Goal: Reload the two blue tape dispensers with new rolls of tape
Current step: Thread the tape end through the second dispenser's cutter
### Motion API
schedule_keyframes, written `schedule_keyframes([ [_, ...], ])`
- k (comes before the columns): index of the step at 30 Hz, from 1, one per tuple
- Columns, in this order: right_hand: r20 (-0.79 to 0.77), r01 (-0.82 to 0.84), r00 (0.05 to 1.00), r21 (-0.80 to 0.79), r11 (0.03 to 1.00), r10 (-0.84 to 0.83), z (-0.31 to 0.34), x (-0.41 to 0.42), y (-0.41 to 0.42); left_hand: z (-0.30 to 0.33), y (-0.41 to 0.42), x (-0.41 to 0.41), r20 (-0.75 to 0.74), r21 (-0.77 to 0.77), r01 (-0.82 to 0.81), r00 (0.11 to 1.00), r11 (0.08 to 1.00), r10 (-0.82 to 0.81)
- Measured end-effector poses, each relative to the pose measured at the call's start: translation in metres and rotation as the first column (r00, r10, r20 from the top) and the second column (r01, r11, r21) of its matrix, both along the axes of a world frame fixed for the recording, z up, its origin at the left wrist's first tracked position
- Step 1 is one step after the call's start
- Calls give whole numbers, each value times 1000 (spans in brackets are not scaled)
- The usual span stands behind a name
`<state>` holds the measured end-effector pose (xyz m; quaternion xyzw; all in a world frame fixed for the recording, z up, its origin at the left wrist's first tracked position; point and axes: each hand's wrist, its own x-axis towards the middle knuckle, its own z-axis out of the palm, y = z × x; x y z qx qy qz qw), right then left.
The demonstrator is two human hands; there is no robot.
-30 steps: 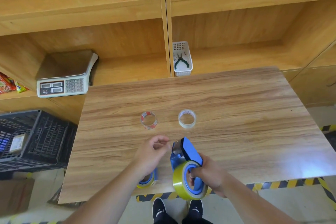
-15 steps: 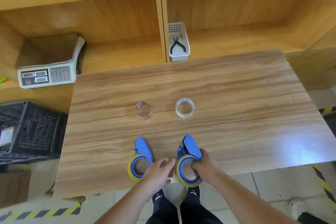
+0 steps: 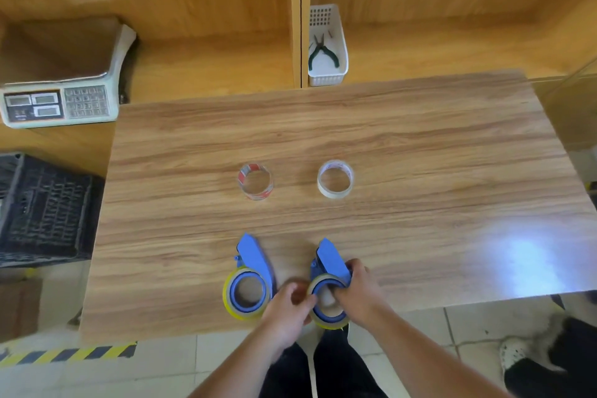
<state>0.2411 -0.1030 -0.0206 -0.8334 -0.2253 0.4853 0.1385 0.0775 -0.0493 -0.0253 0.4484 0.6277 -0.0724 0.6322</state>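
Two blue tape dispensers lie near the table's front edge, each with a yellowish roll on its hub. The left dispenser (image 3: 250, 281) lies free on the wood. My right hand (image 3: 358, 292) grips the right dispenser (image 3: 329, 263), fingers inside its roll's core. My left hand (image 3: 286, 308) is curled against that roll's left rim; whether it grips it is unclear. Farther back stand a clear tape core with red print (image 3: 255, 181) and a whitish tape core (image 3: 335, 178).
The wooden table (image 3: 420, 171) stands against wooden shelving. A white basket (image 3: 327, 45) with pliers and a weighing scale (image 3: 61, 90) sit on the shelf behind. A black crate (image 3: 42, 210) stands at the left on the floor. My legs show below the table's front edge.
The right dispenser came down from a raised hold onto the table. My left hand moved off the left dispenser to the right one's roll. The camera tilted downward.
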Motion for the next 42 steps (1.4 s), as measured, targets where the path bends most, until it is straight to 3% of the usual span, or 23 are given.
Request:
schedule_keyframes([
  [14,105,-23,994,23,999,20,-25,-4,5,-19,2,9,-168,111,148,977,983,-129],
  [27,93,8,996,71,997,-14,-20,-3,-2,-6,-6,-1,-136,25,107,985,994,-102],
  [36,135,13,990,140,990,-32,12,-5,-13,27,-19,-37,6,-53,59,998,997,-59],
  [42,156,-20,988,173,985,-8,45,-7,-13,49,-13,-60,55,-11,20,998,1000,-19],
])
